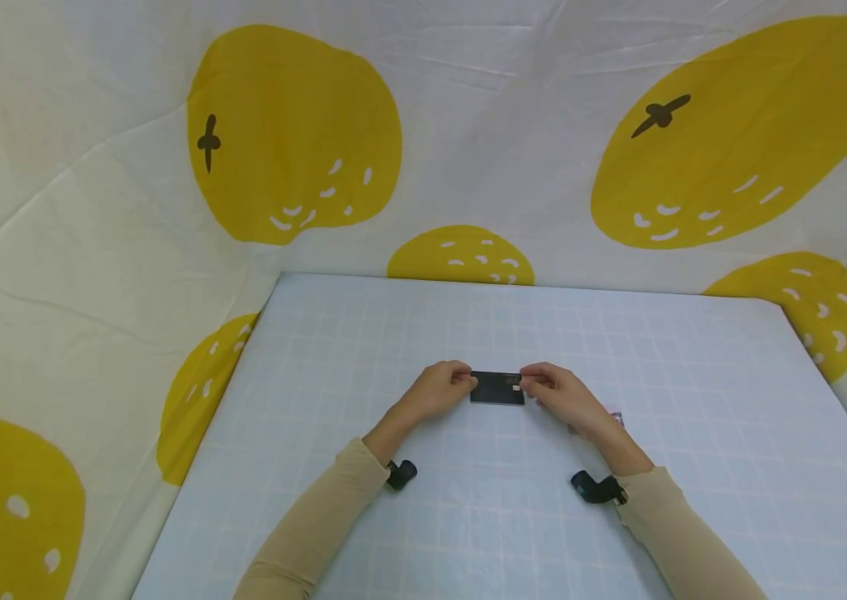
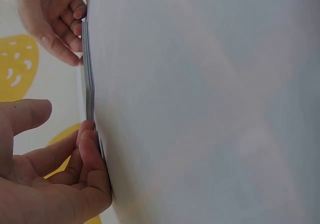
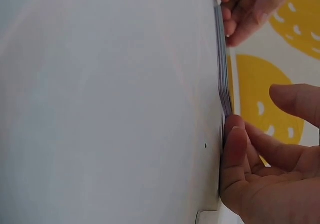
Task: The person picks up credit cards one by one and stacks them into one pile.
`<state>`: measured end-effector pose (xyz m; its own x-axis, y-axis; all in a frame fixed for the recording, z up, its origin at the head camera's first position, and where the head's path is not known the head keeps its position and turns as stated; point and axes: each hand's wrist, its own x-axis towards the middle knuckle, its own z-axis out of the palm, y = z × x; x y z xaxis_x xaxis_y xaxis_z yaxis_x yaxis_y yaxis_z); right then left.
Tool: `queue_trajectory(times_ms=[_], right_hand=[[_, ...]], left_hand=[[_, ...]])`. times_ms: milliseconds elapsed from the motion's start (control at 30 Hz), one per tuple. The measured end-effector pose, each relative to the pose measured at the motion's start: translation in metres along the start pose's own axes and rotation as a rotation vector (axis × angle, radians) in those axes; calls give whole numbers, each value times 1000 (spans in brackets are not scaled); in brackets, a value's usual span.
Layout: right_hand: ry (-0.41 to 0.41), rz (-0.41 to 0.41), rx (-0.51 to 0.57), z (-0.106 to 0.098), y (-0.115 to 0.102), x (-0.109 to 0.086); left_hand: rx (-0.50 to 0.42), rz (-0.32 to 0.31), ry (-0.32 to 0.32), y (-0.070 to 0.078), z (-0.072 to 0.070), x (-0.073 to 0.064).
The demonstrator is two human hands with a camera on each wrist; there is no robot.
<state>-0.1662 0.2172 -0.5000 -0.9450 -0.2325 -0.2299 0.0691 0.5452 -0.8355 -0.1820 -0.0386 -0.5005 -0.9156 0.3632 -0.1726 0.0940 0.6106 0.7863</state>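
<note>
A stack of thin cards (image 1: 497,392) lies on the table between the two hands, its black top card bearing light "VIP" lettering and a small pale square. The layered edges of the stack (image 2: 89,73) show in both wrist views, close to the table surface. At one short end, my left hand (image 1: 442,388) holds the stack with its fingertips. My right hand (image 1: 557,392) grips the opposite short end the same way, fingers curled in at the corner. One digit of each hand stands raised apart from the cards in its own wrist view.
A light blue checked cloth (image 1: 468,517) covers the table. Partly hidden under the right wrist is a small patterned item (image 1: 617,417). A white rounded corner (image 3: 207,217) shows in the right wrist view. Behind hangs a white curtain (image 1: 498,158) with yellow fruit prints.
</note>
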Motion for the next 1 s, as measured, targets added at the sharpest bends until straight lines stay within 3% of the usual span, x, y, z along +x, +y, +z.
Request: queue_trajectory(times_ms=[500,800,1000], right_hand=[[-11,-17,28,-5,-3,-5],[13,-28,9,-14,-1,-16],[30,-28,-11,-25,5,-27]], left_hand=[[-32,-10,33,1,0,-4],[-61,97,91,14,4,-5],[-55,153,80,30,18,-2]])
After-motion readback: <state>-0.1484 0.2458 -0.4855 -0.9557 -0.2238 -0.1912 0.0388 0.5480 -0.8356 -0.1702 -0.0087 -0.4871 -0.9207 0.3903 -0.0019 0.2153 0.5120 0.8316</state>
